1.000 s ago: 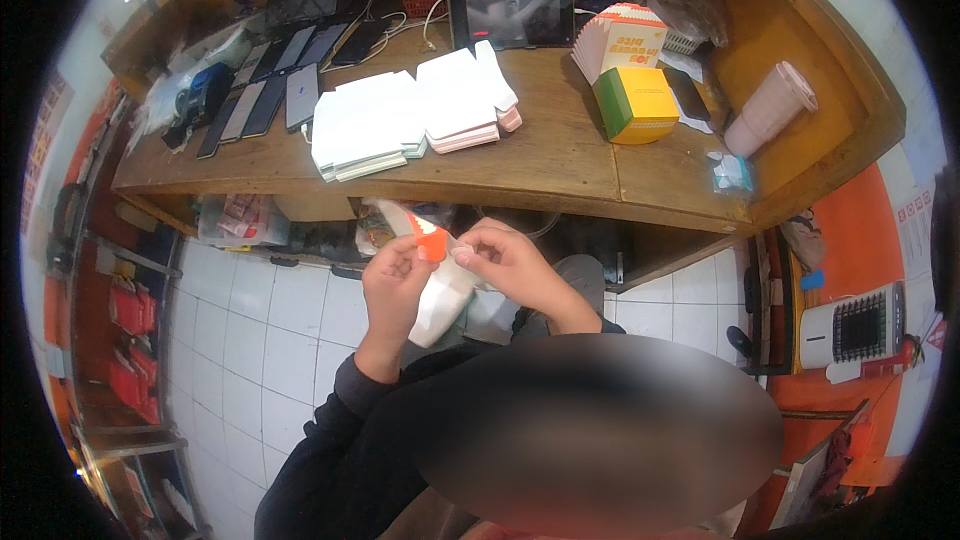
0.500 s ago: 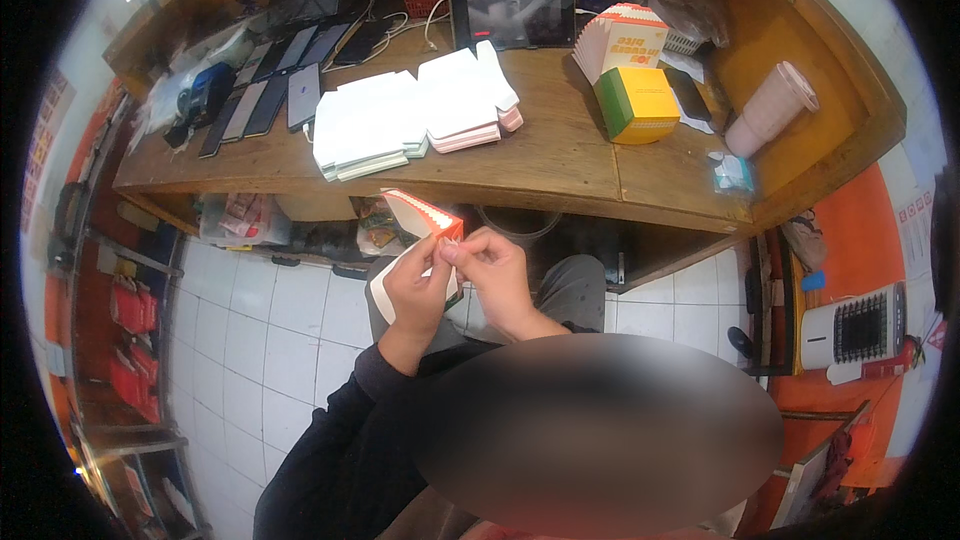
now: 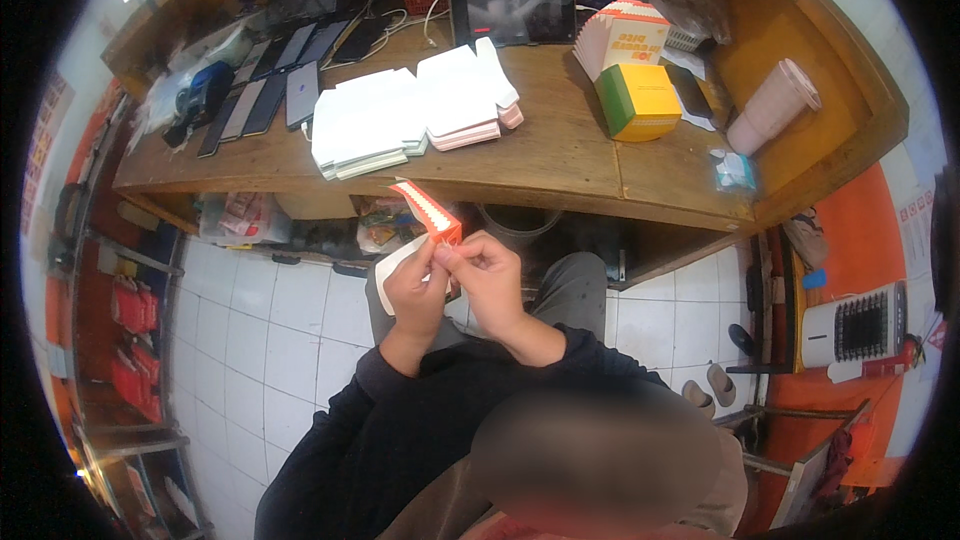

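Note:
Above my lap, just in front of the desk edge, both hands pinch a paper carton (image 3: 432, 215) with an orange-red side and a white zigzag band. A pale flap (image 3: 388, 270) of it spreads out beside my left hand. My left hand (image 3: 416, 290) grips the carton from the left, fingers closed. From the right, my right hand (image 3: 490, 280) pinches the same corner, thumb and fingers pressed together close to the left thumb. The fingers hide the pinched corner itself.
On the wooden desk (image 3: 560, 165) lie stacks of flat white cartons (image 3: 370, 120). Several phones (image 3: 264, 105) sit to their left, a tablet (image 3: 512, 8) behind. At right stand nested cartons (image 3: 622, 35), a yellow-green box (image 3: 640, 102), a pink tumbler (image 3: 773, 107) and a small blue packet (image 3: 735, 170).
The carton has turned slightly, so more of its red side and zigzag band shows. My right hand has shifted a little left, both hands still pinching the corner.

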